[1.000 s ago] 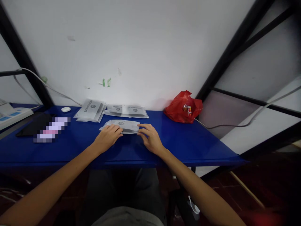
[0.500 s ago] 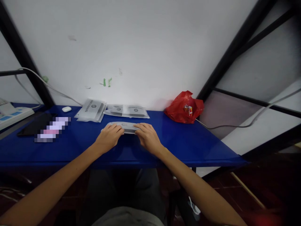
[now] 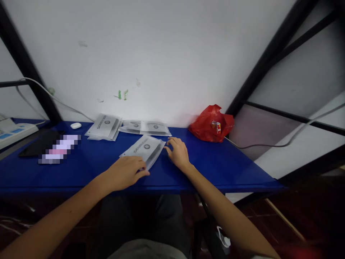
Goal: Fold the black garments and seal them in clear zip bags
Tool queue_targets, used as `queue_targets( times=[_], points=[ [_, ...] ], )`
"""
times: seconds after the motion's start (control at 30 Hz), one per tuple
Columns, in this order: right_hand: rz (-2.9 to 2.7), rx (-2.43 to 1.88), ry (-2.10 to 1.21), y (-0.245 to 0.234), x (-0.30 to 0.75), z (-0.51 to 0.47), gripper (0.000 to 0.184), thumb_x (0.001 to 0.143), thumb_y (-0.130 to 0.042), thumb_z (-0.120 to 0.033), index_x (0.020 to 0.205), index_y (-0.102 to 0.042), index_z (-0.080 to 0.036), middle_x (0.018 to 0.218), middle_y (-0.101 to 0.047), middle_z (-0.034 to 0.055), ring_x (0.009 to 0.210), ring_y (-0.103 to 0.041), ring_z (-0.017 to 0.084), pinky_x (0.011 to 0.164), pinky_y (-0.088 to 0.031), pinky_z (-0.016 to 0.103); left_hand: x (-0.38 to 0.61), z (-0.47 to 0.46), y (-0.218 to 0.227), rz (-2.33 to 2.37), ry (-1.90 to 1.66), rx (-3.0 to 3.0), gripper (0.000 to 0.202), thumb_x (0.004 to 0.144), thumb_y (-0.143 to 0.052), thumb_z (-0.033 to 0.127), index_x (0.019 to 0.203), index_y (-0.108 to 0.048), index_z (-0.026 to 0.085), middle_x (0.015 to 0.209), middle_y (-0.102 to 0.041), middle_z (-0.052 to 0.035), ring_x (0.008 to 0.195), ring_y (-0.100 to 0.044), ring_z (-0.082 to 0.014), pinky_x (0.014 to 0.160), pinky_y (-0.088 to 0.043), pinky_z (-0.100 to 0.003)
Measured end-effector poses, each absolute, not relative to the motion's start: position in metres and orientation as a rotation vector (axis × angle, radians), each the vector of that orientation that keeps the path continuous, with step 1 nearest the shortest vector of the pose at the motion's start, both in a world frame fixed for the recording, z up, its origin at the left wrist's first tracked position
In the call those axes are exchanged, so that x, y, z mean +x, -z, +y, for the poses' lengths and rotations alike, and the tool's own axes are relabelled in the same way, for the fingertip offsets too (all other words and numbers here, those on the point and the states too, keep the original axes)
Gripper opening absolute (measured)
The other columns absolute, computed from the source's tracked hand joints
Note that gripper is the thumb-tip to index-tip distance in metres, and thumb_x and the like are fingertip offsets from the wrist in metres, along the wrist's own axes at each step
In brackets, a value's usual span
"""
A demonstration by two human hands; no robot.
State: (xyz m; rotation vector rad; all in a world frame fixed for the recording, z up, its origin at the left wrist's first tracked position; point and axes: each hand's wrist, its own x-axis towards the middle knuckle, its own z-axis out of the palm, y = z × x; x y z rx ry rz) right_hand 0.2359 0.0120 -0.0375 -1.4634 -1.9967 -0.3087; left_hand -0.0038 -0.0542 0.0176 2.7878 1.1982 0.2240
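A blue table (image 3: 231,167) stands against a white wall, with a crumpled red plastic bag (image 3: 211,124) at its back right. Two piles of grey printed packets (image 3: 104,126) (image 3: 147,127) lie along the wall. In front of them, at the table's middle, a single packet (image 3: 144,148) lies flat and turned at a slant. The left hand (image 3: 126,172) rests palm down, fingers loose, on its near corner. The right hand (image 3: 178,153) lies open with fingers spread, touching its right edge. A small white earbud case (image 3: 76,125) sits far left.
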Motion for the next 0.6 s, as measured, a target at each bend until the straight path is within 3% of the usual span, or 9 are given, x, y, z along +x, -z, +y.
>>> queue_targets(
  times=[0.13, 0.27, 0.6],
  points=[
    [-2.106, -1.483, 0.137, 0.044, 0.228, 0.015, 0.005, 0.081, -0.063, -0.018, 0.077, -0.067, -0.02, 0.113, -0.065, 0.0101, 0.104, -0.057, 0.027, 0.085, -0.047, 0.043, 0.0, -0.025, -0.01, 1.232, -0.477, 2.735, 0.03, 0.094, -0.041, 0.036, 0.112, -0.06, 0.022, 0.114, -0.062, -0.0054, 0.107, -0.056, -0.0208, 0.091, -0.043, -0.032],
    [-2.124, -1.368, -0.026, 0.051, 0.227, 0.013, 0.01, 0.079, -0.062, -0.015, 0.085, -0.068, -0.021, 0.117, -0.063, 0.0091, 0.11, -0.055, 0.025, 0.09, -0.046, 0.043, -0.009, 0.015, 0.018, 1.44, -0.469, 2.62, 0.041, 0.094, -0.038, 0.039, 0.127, -0.051, 0.018, 0.134, -0.051, -0.0101, 0.119, -0.047, -0.0262, 0.099, -0.039, -0.04],
    [-1.989, -1.195, -0.255, 0.049, 0.224, 0.016, 0.008, 0.076, -0.067, -0.023, 0.084, -0.066, -0.021, 0.115, -0.065, 0.0087, 0.108, -0.059, 0.022, 0.098, -0.042, 0.043, -0.013, 0.021, 0.034, 1.448, -0.578, 2.574, 0.043, 0.093, -0.035, 0.043, 0.123, -0.055, 0.019, 0.129, -0.055, -0.0086, 0.117, -0.048, -0.0257, 0.099, -0.04, -0.041]
  ],
)
